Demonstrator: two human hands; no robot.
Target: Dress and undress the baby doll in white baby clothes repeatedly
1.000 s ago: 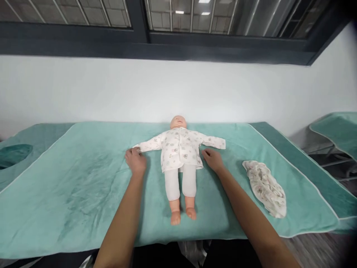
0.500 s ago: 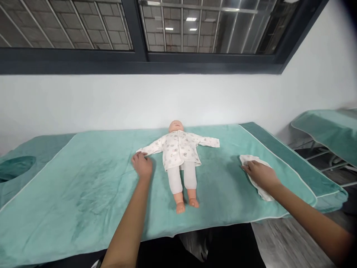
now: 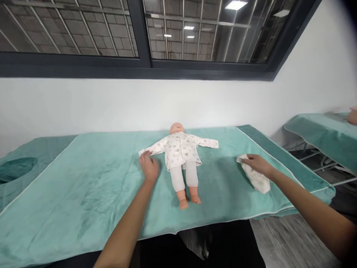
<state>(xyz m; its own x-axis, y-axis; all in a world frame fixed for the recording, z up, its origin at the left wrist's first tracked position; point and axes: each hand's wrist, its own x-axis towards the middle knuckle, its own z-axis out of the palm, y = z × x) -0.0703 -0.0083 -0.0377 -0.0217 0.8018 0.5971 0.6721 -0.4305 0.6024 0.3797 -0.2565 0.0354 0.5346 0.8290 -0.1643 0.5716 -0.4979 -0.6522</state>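
A baby doll [image 3: 177,127] lies on its back with its arms spread, wearing a white printed jacket [image 3: 181,149] and white leggings [image 3: 177,178]; its feet are bare. At the doll's outstretched arm on the left of the view, my left hand [image 3: 148,165] has its fingers closed at the cuff of the jacket sleeve [image 3: 153,148]. Off to the right, my right hand [image 3: 259,164] pinches the upper end of a crumpled white cloth garment [image 3: 258,181] with a faint print. Its lower end hangs down towards the sheet.
A green plush sheet [image 3: 92,193] covers the massage-style bed, with a face hole [image 3: 18,169] at the left end. Behind it are a white wall [image 3: 125,104] and a dark-framed barred window [image 3: 195,69]. Another green-covered bed [image 3: 326,132] stands at the right.
My right hand has lifted the white garment, which now hangs more bunched together. My left hand stays at the sleeve cuff. The view has shifted slightly.
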